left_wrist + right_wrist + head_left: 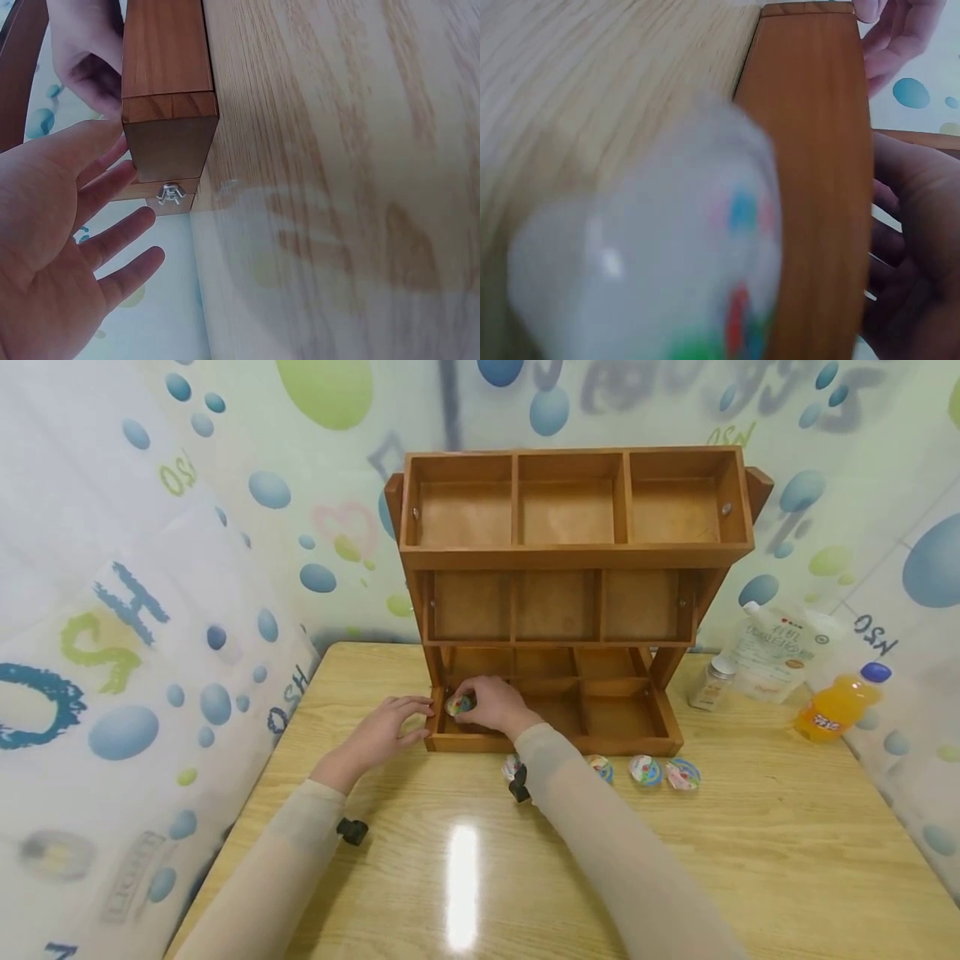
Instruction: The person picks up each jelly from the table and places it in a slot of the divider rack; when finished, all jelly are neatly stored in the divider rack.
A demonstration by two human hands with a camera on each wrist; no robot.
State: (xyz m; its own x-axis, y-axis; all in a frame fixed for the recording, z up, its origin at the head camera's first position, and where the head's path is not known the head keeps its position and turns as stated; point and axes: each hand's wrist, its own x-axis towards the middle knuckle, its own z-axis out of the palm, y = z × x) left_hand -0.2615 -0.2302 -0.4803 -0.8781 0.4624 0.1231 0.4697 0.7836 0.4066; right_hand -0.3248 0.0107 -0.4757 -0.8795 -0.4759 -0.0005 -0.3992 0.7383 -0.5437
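Note:
A brown wooden tiered shelf (pixel 577 558) with divided compartments stands at the back of the table. My right hand (pixel 491 700) reaches over its low front board and pinches a small jelly cup (pixel 456 705) with a printed lid in the front left compartment. In the right wrist view the fingers of this hand lie behind the board, and the held cup is hidden. My left hand (pixel 381 732) is at the shelf's front left corner, fingers loosely spread, fingertips right at the wood. The left wrist view shows its palm facing the wooden end piece (pixel 169 139).
Along the shelf's front lie several more jelly cups (pixel 645 770), one partly behind my right wrist. To the shelf's right stand a shaker jar (pixel 711 685), a clear pouch (pixel 780 652) and an orange drink bottle (pixel 836 706). Patterned sheeting (pixel 225 610) borders the table.

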